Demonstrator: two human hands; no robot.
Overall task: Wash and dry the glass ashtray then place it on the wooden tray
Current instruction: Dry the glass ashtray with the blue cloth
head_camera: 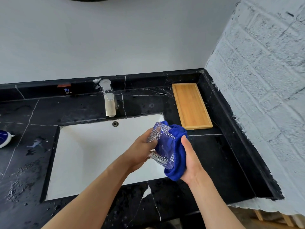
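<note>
The square cut-glass ashtray [162, 145] is held on edge above the right end of the white sink [92, 156]. My left hand [140, 151] grips its left side with the fingers wrapped around the rim. A blue cloth [177, 156] is pressed against the ashtray's right side and shows through the glass. My right hand [192, 161] holds the cloth, with the thumb up along its edge. On the black counter behind and to the right lies the wooden tray [191, 105], with nothing on it.
A chrome tap [109, 98] stands behind the sink, no water running. The black marble counter [219, 162] is wet on the left. A blue and white object [4, 138] sits at the far left edge. A rough white wall closes the right side.
</note>
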